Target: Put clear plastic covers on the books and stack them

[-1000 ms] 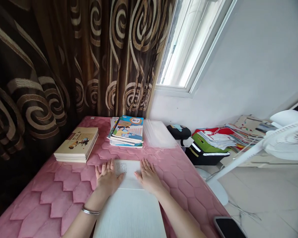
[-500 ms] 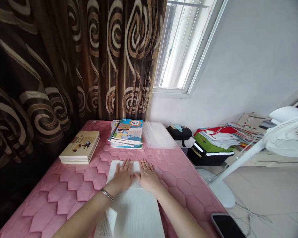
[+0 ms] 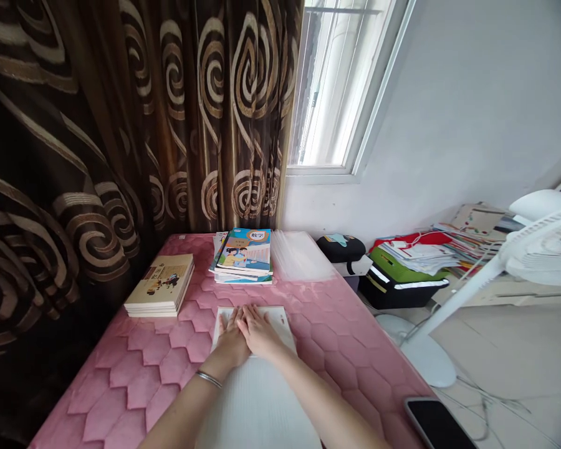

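Observation:
Flat on the pink cloth lies a long pale book or sheet (image 3: 257, 399); its far part is whiter, with small print near the far right corner. Whether a clear film covers it I cannot tell. My left hand (image 3: 231, 337) presses down on the far part with fingers stretched out. My right hand (image 3: 260, 333) lies flat beside it, its fingertips overlapping the left fingers. Neither hand grips anything. My forearms hide the near sides of the pale piece.
A stack of tan books (image 3: 161, 284) sits left, and a stack of blue textbooks (image 3: 245, 252) at the back. Clear plastic sleeves (image 3: 303, 255) lie beside these. A phone (image 3: 442, 424) rests at the right edge. Beyond the table stands a white fan (image 3: 427, 362).
My right hand has slid left, from the far right part of the pale piece to its middle, against my left hand. The view has shifted slightly.

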A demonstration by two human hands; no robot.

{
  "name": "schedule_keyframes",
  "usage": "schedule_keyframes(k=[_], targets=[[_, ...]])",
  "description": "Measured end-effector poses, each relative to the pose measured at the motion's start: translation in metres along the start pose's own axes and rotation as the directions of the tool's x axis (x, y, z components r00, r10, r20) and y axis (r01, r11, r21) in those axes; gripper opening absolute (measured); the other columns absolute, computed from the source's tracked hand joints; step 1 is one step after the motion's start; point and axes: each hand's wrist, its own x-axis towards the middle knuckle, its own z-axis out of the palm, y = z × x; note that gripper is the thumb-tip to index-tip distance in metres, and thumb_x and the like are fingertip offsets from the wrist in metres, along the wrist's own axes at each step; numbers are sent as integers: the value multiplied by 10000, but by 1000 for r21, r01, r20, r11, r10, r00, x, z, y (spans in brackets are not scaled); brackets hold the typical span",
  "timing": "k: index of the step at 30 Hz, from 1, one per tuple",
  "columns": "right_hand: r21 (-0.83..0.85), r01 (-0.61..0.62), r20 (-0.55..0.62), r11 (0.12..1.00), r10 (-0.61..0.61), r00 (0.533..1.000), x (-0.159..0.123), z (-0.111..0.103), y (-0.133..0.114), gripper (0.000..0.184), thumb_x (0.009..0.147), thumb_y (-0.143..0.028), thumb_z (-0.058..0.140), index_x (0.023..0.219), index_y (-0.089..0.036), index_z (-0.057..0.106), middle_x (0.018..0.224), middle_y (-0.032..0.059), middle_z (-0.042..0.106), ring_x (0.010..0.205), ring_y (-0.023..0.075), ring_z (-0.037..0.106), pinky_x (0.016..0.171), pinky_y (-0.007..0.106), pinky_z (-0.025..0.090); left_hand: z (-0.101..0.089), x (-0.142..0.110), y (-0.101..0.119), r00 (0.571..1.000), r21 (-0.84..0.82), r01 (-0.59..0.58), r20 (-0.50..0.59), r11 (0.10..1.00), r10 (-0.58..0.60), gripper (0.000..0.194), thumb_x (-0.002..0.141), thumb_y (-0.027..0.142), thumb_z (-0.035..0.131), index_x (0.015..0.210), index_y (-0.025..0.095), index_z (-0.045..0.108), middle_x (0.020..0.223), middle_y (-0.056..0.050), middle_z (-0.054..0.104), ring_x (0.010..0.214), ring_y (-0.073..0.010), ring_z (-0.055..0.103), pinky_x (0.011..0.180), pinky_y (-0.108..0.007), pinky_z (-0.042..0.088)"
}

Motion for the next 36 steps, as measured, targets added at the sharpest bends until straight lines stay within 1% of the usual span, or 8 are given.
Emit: schedule_keyframes(k=[5,9,12,17,24,26,30,36], targets=[[-41,-1,-34,999,0,999,-3,8,9,650,968,-499,148,1486,-109,197,1544,105,210,1436,190,135,1157,414,108,1,-1,-2,999,-12,19,-46,1000,-19,636,893,327,251,1493,215,74,1573,-41,122,1451,-238,59,1137,-566,20],[-134,-127,-84,983,116,990,-17,-5,34,709,957,-503,207,1471,-15,180,1534,163,197,1433,231,153,1159,439,91,-3,-4,-4,982,-27,135,-126,990,-138,605,907,276,238,1494,186,119,1546,-80,240,1439,-240,144,1137,-565,70],[-162,-188,-102,969,173,980,-23,-9,47,709,956,-492,216,1469,-4,181,1529,179,199,1431,242,159,1155,453,84,-2,-6,-4,956,0,220,-197,975,-216,612,891,229,277,1488,167,156,1519,-111,307,1427,-267,186,1125,-591,93],[-186,-242,-161,952,213,964,-21,2,52,717,951,-489,225,1470,4,171,1534,185,178,1430,246,161,1150,456,74,2,-8,-2,876,-21,384,-308,923,-371,615,883,239,319,1467,76,218,1472,-191,368,1416,-317,203,1115,-623,84],[-194,-261,-165,946,231,959,-18,9,55,736,945,-506,223,1471,6,164,1538,189,167,1427,245,171,1145,443,97,8,-6,-3,832,-9,436,-379,900,-406,627,871,254,324,1456,45,242,1476,-205,352,1427,-334,151,1107,-650,37],[-196,-257,-159,946,228,961,-17,8,55,729,946,-503,214,1473,-2,166,1540,180,168,1428,246,166,1146,451,86,10,-3,-2,850,33,394,-394,919,-350,634,867,245,327,1466,64,222,1507,-187,299,1439,-328,79,1104,-655,-1],[-202,-247,-138,948,222,965,-18,6,55,702,952,-484,197,1477,-18,164,1545,169,150,1432,247,148,1147,468,72,14,8,3,953,129,76,-302,989,-34,605,882,166,255,1484,168,196,1542,-71,256,1449,-219,79,1160,-537,7],[-207,-258,-85,944,246,966,-16,-6,38,670,953,-434,276,1478,-29,175,1540,183,142,1434,284,125,1141,527,50,20,16,6,972,20,35,-232,999,-30,600,891,171,271,1485,158,185,1534,-82,272,1423,-230,212,1148,-558,118]])
